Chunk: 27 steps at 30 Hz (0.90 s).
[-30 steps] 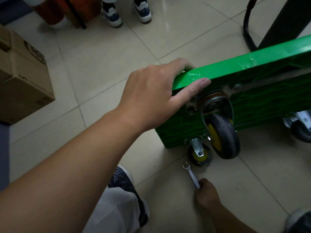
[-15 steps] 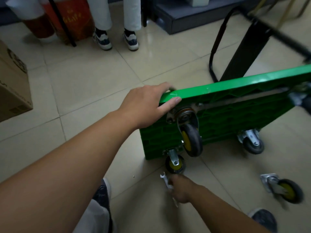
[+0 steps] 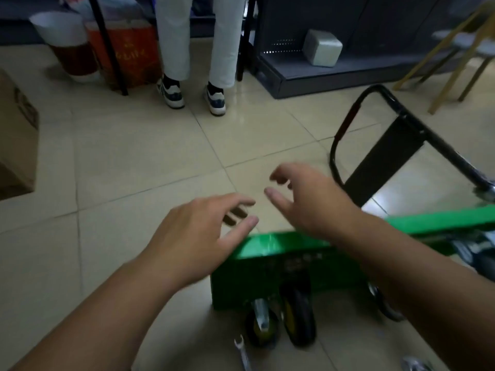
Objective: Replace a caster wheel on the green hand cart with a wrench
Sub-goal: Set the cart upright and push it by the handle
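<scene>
cardboard box point(image 3: 16, 145), red bag point(image 3: 132, 53), grey block point(image 3: 322, 48)

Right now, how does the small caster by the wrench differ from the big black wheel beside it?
The small caster is clearly shorter and narrower than the big black wheel. The small caster shows a bright silver fork; the big black wheel shows none clearly. Both have yellow hubs and sit at the near end of the green cart.
</scene>
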Tool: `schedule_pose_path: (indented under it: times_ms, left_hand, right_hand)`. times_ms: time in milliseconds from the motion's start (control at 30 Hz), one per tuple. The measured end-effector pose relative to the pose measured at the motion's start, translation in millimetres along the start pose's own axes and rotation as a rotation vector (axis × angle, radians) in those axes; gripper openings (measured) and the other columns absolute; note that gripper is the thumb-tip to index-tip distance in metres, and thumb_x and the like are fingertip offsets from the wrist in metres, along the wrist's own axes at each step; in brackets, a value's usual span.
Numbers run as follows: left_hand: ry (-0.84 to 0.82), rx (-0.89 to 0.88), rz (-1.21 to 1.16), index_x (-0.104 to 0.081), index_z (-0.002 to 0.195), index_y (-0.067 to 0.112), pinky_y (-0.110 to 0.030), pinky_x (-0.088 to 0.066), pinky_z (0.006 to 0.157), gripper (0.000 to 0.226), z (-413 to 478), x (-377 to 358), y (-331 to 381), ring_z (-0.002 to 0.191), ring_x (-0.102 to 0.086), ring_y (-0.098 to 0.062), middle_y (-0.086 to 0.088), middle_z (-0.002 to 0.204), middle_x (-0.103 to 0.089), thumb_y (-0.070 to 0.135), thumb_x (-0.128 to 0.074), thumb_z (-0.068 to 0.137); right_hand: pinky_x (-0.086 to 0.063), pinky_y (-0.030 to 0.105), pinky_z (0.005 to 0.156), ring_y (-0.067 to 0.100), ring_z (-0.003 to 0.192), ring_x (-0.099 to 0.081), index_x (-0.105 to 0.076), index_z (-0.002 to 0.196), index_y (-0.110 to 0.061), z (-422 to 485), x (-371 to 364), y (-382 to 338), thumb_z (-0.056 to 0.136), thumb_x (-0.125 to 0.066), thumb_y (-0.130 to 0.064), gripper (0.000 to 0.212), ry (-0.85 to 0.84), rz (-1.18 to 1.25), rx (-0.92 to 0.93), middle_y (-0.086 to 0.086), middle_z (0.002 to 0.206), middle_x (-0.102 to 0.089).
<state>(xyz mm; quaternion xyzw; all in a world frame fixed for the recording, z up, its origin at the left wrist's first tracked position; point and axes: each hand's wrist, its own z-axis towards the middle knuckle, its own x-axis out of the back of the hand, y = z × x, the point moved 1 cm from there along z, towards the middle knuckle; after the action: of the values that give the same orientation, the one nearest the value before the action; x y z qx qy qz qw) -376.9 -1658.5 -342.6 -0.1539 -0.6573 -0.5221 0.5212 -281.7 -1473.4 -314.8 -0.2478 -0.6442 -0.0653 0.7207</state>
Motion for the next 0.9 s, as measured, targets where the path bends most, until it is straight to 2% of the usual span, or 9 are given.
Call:
schedule_pose_path:
  times_ms: [133,200,267,367,467,533,633,800,900]
  left_hand:
    - [0.023,0.155,-0.191,-0.058,0.122,0.058,-0.019,-0.052,0.079,0.034,31,-7,-39,0.094,-0.062,0.013,0.040,0.103,-0.065,0.066,-0.051,0.090]
    - [0.006,0.278,-0.298,-0.061,0.118,0.060,-0.026,-0.056,0.081,0.029,39,-9,-56,0.095,-0.064,0.012,0.039,0.108,-0.065,0.065,-0.057,0.089]
    - [-0.018,0.379,-0.288,-0.059,0.112,0.065,-0.031,-0.057,0.087,0.024,41,0,-72,0.100,-0.063,0.012,0.038,0.113,-0.064,0.064,-0.061,0.088]
    - [-0.021,0.461,-0.261,-0.060,0.113,0.059,-0.026,-0.053,0.092,0.026,50,42,-74,0.106,-0.060,0.013,0.038,0.112,-0.063,0.048,-0.069,0.091]
    - [-0.020,0.416,-0.261,-0.065,0.122,0.048,-0.014,-0.043,0.091,0.030,66,119,-41,0.106,-0.058,0.011,0.037,0.111,-0.062,0.050,-0.066,0.092]
    - [-0.053,0.365,-0.272,-0.063,0.126,0.044,-0.018,-0.040,0.094,0.039,77,185,-17,0.105,-0.057,0.009,0.036,0.109,-0.063,0.056,-0.057,0.090]
    - [-0.189,0.223,-0.176,-0.060,0.129,0.044,-0.016,-0.033,0.095,0.047,85,284,17,0.105,-0.054,0.009,0.032,0.110,-0.062,0.062,-0.044,0.088]
    - [-0.187,0.000,-0.036,-0.064,0.120,0.041,-0.028,-0.050,0.088,0.039,146,391,53,0.097,-0.065,-0.003,0.024,0.102,-0.067,0.053,-0.053,0.085]
    - [-0.220,-0.163,0.073,-0.064,0.126,0.037,-0.028,-0.044,0.094,0.046,205,415,67,0.106,-0.064,-0.008,0.020,0.111,-0.068,0.054,-0.046,0.087]
  right_hand:
    - [-0.048,0.039,0.097,0.019,0.112,-0.057,-0.053,0.131,-0.026,48,-12,20,0.098,-0.050,-0.051,0.042,-0.193,-0.116,-0.028,-0.004,0.128,-0.057]
    - [-0.047,0.036,0.095,0.018,0.111,-0.056,-0.052,0.131,-0.026,63,3,24,0.099,-0.047,-0.049,0.040,-0.192,-0.147,-0.049,-0.004,0.127,-0.057]
    - [-0.047,0.037,0.092,0.019,0.107,-0.056,-0.054,0.128,-0.024,77,22,17,0.099,-0.048,-0.046,0.037,-0.141,-0.147,-0.043,-0.003,0.122,-0.058]
    - [-0.051,0.040,0.083,0.021,0.099,-0.059,-0.060,0.119,-0.021,93,56,-7,0.096,-0.055,-0.041,0.031,-0.120,-0.083,-0.075,-0.002,0.113,-0.061]
    - [-0.051,0.033,0.074,0.019,0.090,-0.062,-0.064,0.114,-0.020,86,113,-46,0.093,-0.063,-0.036,0.026,-0.113,0.015,-0.196,-0.003,0.107,-0.064]
    - [-0.052,0.033,0.078,0.016,0.094,-0.063,-0.065,0.115,-0.021,76,163,-74,0.092,-0.064,-0.036,0.027,-0.159,0.041,-0.302,-0.005,0.109,-0.065]
    - [-0.053,0.036,0.082,0.019,0.098,-0.064,-0.065,0.115,-0.019,65,243,-105,0.091,-0.067,-0.033,0.027,-0.194,0.057,-0.432,-0.002,0.110,-0.066]
    - [-0.052,0.036,0.085,0.016,0.104,-0.063,-0.064,0.115,-0.023,93,338,-133,0.092,-0.065,-0.035,0.027,-0.056,0.147,-0.529,-0.006,0.108,-0.064]
    - [-0.050,0.033,0.086,0.012,0.106,-0.059,-0.061,0.116,-0.025,127,361,-133,0.095,-0.061,-0.037,0.025,0.044,0.202,-0.601,-0.011,0.106,-0.058]
